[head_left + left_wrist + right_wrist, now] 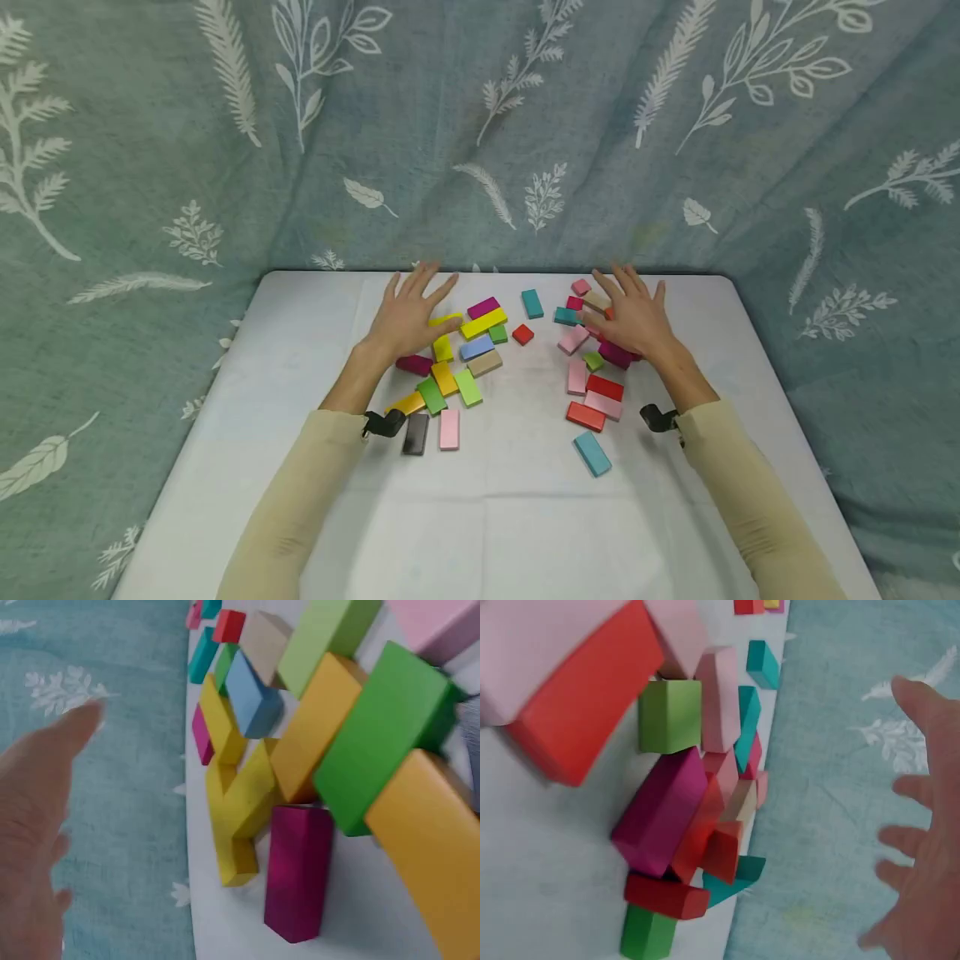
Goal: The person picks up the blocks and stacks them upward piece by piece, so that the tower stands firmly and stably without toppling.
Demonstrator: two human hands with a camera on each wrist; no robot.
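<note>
My left hand hovers with spread fingers above the far end of the left group of coloured wooden blocks. Beneath and beside it are a yellow block and a maroon block; in the left wrist view the hand appears apart from the blocks. My right hand, fingers also spread, is over the right group and partly hides it. Close to it lie a magenta block and a pink block. Neither hand holds anything. In the right wrist view, a green block lies near a dark red block.
Between the groups lie a small red block and a teal block. Nearer the front are a dark grey block, a light pink block and a blue-teal block. A leaf-patterned curtain hangs behind the white table.
</note>
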